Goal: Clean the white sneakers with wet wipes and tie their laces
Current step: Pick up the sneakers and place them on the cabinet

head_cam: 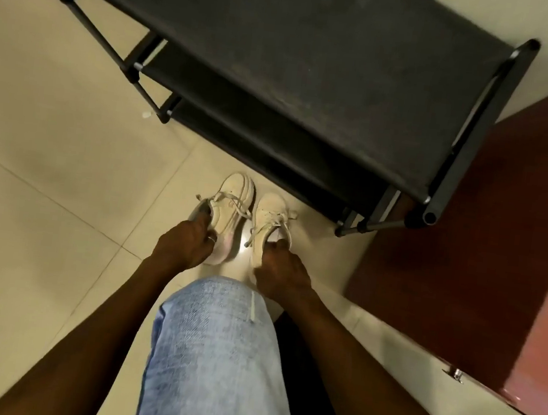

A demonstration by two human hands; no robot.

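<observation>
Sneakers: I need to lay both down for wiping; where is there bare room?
Widest bare floor lies left of the left hand, below the black rack's corner. The rack's top is bare too. Crowded: the narrow strip right of the right hand, between rack and reddish cabinet.

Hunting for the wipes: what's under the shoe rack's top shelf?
Two lower black shelves show only bare front strips; the top shelf covers the rest, so wipes may hide there.
</observation>
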